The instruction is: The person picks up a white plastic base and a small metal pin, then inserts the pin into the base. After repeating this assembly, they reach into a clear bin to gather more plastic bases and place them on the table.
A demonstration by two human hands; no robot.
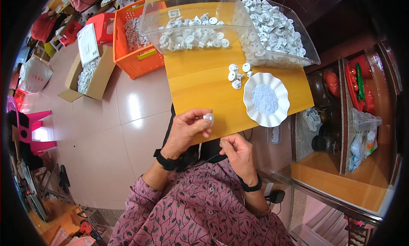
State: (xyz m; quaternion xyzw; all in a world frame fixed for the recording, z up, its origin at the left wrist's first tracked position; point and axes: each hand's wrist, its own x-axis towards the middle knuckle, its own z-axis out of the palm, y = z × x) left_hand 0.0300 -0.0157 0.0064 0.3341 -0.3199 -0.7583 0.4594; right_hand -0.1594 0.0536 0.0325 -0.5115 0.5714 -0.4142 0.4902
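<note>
Between the thumb and fingers of my left hand (187,129) is a small round white plastic part (208,117), held over the near edge of the yellow wooden table (187,84). My right hand (238,152) is closed in a pinch just off that edge; whatever its fingertips hold is too small to make out. Beyond my hands, several loose white plastic parts (237,84) lie in a little group. Beside them stands a white scalloped dish (282,112) filled with tiny pale pieces (265,99).
Two clear plastic bins (149,31) with white parts stand at the table's far side. Left of the table are an orange crate (132,61) and a cardboard box (100,82) on the tiled floor. Wooden shelving (341,161) is on the right.
</note>
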